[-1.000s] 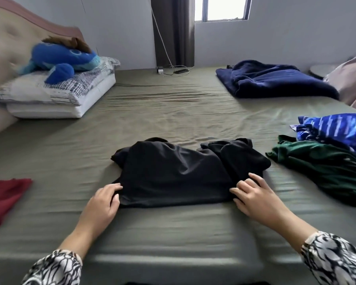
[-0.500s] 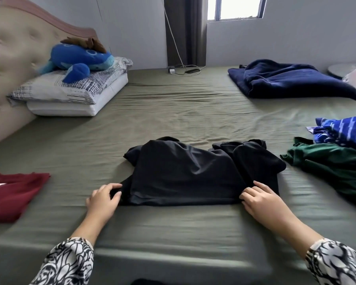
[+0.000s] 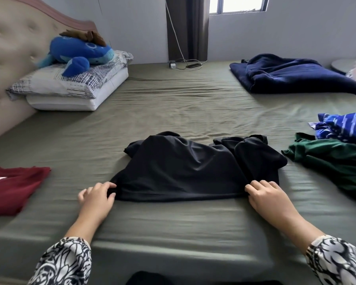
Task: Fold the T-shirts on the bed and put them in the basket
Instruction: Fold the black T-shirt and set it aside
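Note:
A black T-shirt lies partly folded and rumpled in the middle of the bed. My left hand pinches its near left corner. My right hand grips its near right corner with curled fingers. A dark red T-shirt lies flat at the left edge. A green T-shirt and a blue striped one lie crumpled at the right. No basket is in view.
Pillows with a blue plush toy sit at the padded headboard, back left. A navy blanket lies at the back right. A charger and cable rest by the curtain.
Both hands have closed onto the shirt's near corners, the left one drawing its corner outward to the left. The view has shifted left, showing more of the red shirt.

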